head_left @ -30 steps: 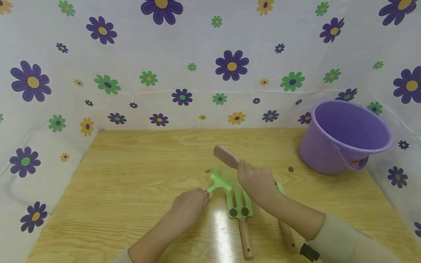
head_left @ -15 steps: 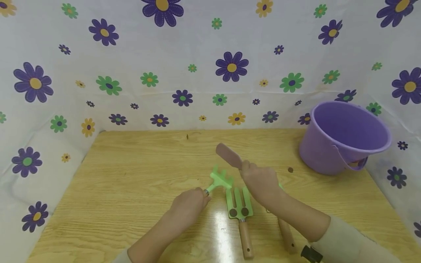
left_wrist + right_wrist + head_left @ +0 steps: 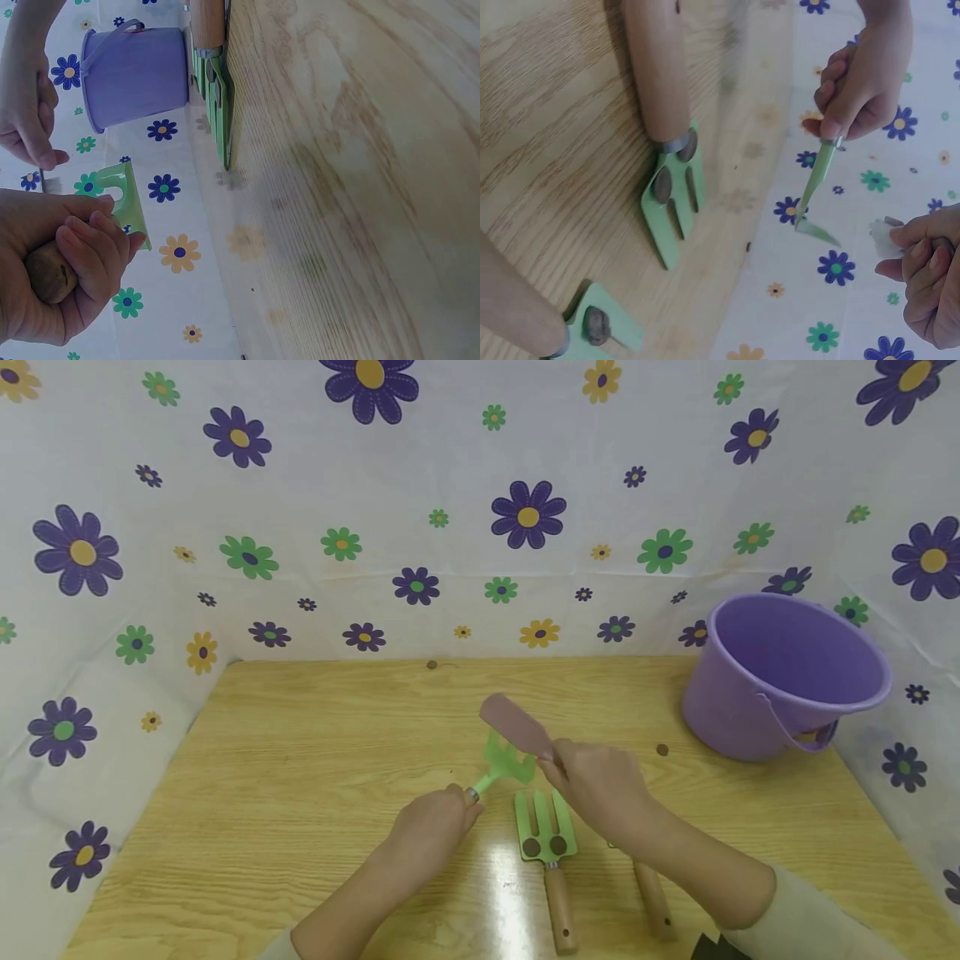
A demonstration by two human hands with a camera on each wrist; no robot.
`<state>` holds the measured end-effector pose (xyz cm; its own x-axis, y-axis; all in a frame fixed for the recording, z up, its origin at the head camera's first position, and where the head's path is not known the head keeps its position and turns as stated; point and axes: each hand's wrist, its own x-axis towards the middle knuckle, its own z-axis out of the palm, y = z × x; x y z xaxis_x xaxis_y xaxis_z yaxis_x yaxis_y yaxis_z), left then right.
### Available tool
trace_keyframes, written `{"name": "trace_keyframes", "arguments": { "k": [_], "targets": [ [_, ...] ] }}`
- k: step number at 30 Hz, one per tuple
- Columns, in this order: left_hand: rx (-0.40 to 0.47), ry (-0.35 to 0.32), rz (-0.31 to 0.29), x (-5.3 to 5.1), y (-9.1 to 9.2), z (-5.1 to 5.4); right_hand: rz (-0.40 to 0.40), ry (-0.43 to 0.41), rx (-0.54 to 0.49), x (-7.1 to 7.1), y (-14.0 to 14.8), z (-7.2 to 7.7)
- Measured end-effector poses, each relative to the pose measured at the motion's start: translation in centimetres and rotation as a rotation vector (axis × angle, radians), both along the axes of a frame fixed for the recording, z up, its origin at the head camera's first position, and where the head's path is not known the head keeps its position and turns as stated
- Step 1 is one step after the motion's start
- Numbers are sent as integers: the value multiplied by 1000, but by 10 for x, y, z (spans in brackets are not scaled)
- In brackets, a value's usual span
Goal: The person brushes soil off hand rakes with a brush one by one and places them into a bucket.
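Head view: we see that the flat pinkish tool (image 3: 516,724), clear of the rake half a second ago, has come lower and now overlaps the tines of the green rake (image 3: 508,762) at the centre of the frame; whether they touch we cannot tell. Our right grip (image 3: 600,781) has its fingers curled round that tool, our left grip (image 3: 431,831) round the rake's rounded wooden handle. A small brown piece (image 3: 431,665), edge-on then, looks flatter now at the upper edge of the wood-grained surface (image 3: 300,735). At lower centre lies a green fork (image 3: 552,864) with a silver collar, two brown discs (image 3: 532,847) on its head. Upper right stands a smooth purple bucket (image 3: 738,702); daisy-printed cloth (image 3: 300,485) hangs behind.
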<state>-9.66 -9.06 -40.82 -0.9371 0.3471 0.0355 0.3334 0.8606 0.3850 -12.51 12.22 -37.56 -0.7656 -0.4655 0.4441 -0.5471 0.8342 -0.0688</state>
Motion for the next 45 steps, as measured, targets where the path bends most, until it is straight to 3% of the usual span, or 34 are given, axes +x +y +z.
{"name": "trace_keyframes", "arguments": {
  "k": [5, 11, 15, 18, 25, 33, 37, 45],
  "targets": [
    [29, -6, 6, 1, 1, 1, 38, -64, -26, 11, -6, 9],
    [64, 31, 11, -1, 2, 1, 74, -144, -66, 16, -10, 15],
    [71, 56, 3, -2, 4, 2, 90, -271, -113, 18, -10, 16],
    [52, 95, -20, -1, 5, 1, 94, -354, -126, 20, -10, 15],
    [-4, 197, -82, -3, 3, 4, 113, -420, -129, 20, -13, 6],
    [61, 82, -90, -3, -2, 8, 99, -484, -114, 18, -14, -6],
    [33, 124, -107, -3, -3, 5, 78, -496, -118, 16, -13, -8],
    [55, 118, -59, -4, -2, 9, 28, -500, -103, 11, -10, -8]
  ]
}}
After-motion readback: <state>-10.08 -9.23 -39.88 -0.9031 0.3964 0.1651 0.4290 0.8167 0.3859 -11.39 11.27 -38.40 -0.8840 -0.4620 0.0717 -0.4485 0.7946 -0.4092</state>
